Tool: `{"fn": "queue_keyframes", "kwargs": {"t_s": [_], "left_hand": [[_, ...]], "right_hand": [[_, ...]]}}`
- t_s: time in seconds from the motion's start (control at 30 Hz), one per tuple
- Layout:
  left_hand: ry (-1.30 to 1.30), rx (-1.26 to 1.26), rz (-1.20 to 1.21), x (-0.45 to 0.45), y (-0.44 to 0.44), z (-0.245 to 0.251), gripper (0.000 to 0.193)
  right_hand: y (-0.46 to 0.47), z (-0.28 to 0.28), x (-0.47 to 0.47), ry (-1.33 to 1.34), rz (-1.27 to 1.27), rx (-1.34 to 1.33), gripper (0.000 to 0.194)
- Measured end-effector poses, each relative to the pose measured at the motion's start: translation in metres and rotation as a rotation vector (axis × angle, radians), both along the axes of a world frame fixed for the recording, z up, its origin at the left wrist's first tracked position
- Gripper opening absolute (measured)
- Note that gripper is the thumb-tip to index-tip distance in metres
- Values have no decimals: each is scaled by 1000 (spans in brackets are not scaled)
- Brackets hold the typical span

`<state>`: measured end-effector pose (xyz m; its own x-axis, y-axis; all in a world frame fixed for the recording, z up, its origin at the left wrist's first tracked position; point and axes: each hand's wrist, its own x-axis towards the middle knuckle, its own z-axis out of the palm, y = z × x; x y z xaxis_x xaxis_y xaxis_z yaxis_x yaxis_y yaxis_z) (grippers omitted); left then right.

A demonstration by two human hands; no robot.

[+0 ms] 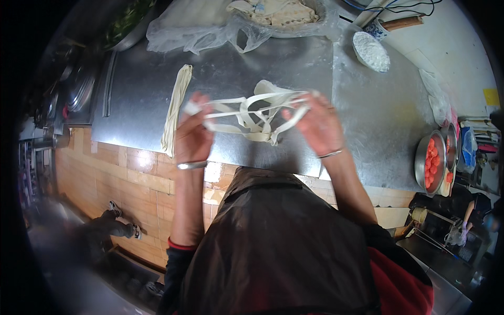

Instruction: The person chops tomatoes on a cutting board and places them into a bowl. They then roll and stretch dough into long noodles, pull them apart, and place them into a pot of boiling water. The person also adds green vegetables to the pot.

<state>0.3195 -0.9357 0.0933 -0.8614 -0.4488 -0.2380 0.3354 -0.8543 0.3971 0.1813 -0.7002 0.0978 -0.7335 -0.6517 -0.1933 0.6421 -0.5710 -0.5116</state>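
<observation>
Several flat strips of pale dough [260, 136] hang looped and stretched between my two hands, above the steel worktop. My left hand [197, 122] grips one end of the strips and is somewhat blurred. At the other end, my right hand [317, 122] holds the strips near its thumb and fingertips, also blurred by motion. Left of my left hand lies a long bundle of pulled noodles [176, 110], its near end reaching the worktop's front edge. A wider flap of the dough [267, 87] shows behind the strips.
Plastic sheeting [189, 35] covers things at the back of the steel worktop [134, 86]. A bowl of white powder [371, 51] stands back right. Far right is a metal bowl of red cut pieces [432, 161]. Another person's legs [112, 226] show lower left; someone else is at far right.
</observation>
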Motion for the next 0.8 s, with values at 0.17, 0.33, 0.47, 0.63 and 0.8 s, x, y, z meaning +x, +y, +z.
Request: {"fn": "queue_keyframes", "kwargs": {"t_s": [0.17, 0.33, 0.47, 0.63, 0.8], "left_hand": [[-150, -208, 37, 77, -74, -22, 56], [-410, -477, -55, 59, -29, -28, 57], [-394, -427, -459, 8, 57, -21, 56], [-264, -470, -574, -10, 83, -19, 43], [-311, -309, -489, -13, 76, -29, 27]], "right_hand": [[127, -32, -54, 126, -123, 27, 11], [114, -53, -22, 284, 46, 954, 20], [23, -48, 24, 166, 243, 600, 34], [-28, -41, 40, 345, 140, 620, 9], [-33, -32, 40, 905, -11, 779, 8]]}}
